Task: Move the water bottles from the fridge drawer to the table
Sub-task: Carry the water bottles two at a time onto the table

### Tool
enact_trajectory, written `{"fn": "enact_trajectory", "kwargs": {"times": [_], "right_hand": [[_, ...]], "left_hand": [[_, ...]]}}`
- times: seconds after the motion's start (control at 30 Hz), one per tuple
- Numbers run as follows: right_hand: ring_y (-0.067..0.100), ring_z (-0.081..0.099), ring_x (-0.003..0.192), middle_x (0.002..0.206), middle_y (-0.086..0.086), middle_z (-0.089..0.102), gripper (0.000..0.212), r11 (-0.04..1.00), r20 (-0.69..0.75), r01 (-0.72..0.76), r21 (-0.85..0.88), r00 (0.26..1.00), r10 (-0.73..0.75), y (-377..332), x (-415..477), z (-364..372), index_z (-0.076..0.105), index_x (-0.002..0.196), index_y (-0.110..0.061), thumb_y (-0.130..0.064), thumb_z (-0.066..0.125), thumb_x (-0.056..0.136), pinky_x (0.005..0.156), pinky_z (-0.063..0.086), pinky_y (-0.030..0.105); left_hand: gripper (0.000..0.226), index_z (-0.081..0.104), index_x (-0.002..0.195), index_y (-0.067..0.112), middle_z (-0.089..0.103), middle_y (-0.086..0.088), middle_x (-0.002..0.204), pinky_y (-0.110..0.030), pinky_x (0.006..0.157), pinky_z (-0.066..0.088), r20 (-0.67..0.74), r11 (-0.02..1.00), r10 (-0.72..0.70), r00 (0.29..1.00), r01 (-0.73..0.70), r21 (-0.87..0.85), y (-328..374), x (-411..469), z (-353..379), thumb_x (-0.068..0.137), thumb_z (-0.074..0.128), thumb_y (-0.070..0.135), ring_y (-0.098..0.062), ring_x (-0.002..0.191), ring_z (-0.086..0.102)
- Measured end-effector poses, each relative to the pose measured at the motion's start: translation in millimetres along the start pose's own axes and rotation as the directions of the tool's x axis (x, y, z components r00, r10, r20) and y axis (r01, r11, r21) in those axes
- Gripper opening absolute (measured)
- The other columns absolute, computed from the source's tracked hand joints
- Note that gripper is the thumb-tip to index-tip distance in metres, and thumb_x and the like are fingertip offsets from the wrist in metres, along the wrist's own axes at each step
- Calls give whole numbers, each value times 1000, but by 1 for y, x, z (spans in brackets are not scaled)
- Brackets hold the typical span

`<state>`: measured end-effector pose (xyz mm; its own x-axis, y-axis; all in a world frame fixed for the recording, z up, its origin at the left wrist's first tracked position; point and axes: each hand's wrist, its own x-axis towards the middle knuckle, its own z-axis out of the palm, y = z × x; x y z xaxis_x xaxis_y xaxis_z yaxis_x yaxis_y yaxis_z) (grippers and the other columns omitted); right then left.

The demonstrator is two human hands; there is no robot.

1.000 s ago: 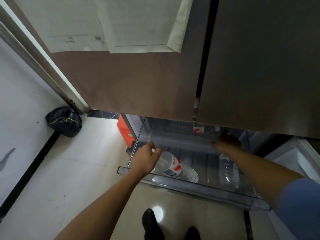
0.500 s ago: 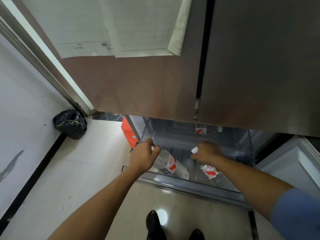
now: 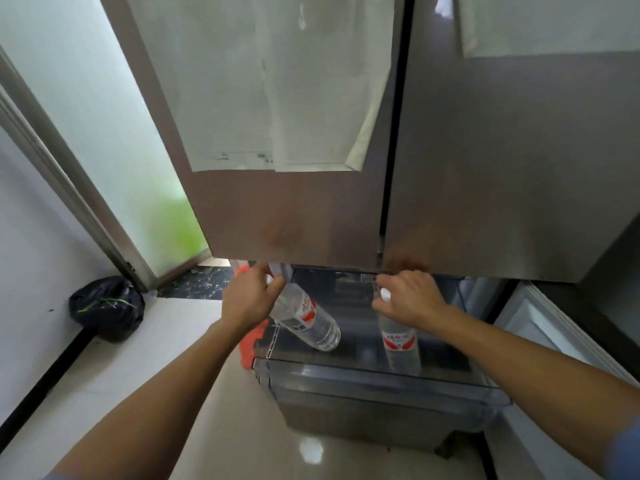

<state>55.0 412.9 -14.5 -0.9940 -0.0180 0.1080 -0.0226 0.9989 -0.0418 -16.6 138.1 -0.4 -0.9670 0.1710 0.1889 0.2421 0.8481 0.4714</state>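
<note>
Fingers [image 3: 394, 282] hold left bottle [image 3: 304, 317], right bottle [image 3: 400, 344] just under door edge [image 3: 311, 262].

1. The tilted water bottle [image 3: 306, 320] carries a white label with a red patch and red script running across it. The strokes are too blurred to read as a word or a brand.
2. The upright water bottle [image 3: 400, 344] bears the same kind of label, with red script on a white band above a red patch. The characters cannot be made out.
3. The paper sheets [image 3: 242, 98] stuck on the left fridge door [image 3: 294, 209] show a thin line of dark print and small marks along their lower edge, too faint and small to read.
4. Nothing in view reads as a clear word, number or brand.
</note>
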Motion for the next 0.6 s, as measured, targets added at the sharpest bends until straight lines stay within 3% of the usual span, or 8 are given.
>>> {"fn": "enact_trajectory", "kwargs": {"times": [0.2,0.33,0.43,0.53,0.6], "right_hand": [[21,49,62,75,2,65,26,1000,-264,19,3,964,-17,-86,-9,-71,57,84,-19,-46,55,83,59,35,29],[20,57,62,72,0,65,28,993,-353,109,52,932,-83,-173,-19,-98,58,81,-17,-45,58,84,59,42,27],[17,51,63,73,-3,57,31,977,-372,198,81,915,-155,-251,-25,-103,59,87,-19,-49,57,87,61,35,25],[18,57,64,77,-1,67,38,949,-348,291,118,907,-235,-330,-27,-85,61,90,-21,-57,54,84,61,48,29],[23,61,70,83,3,69,38,923,-291,364,124,903,-317,-383,-31,-71,60,93,-21,-56,52,85,64,48,31]], "left_hand": [[37,54,82,13,65,-15,83,-35,61,36,-237,999,-14,971,2,-53,-37,-36,-88,81,40,47,-36,81,58],[31,56,87,12,65,-15,83,-39,64,45,-312,994,-107,944,97,-46,-100,-82,-152,87,48,42,-35,80,58],[41,59,89,14,66,-11,84,-39,65,48,-362,986,-160,918,169,-8,-158,-127,-195,82,42,51,-34,78,60],[35,58,89,13,66,-12,87,-39,68,50,-374,958,-240,896,281,59,-220,-180,-228,87,48,46,-34,79,60],[32,54,86,15,66,-10,87,-40,69,53,-370,933,-279,886,341,115,-259,-217,-247,89,47,46,-30,76,60]]}}
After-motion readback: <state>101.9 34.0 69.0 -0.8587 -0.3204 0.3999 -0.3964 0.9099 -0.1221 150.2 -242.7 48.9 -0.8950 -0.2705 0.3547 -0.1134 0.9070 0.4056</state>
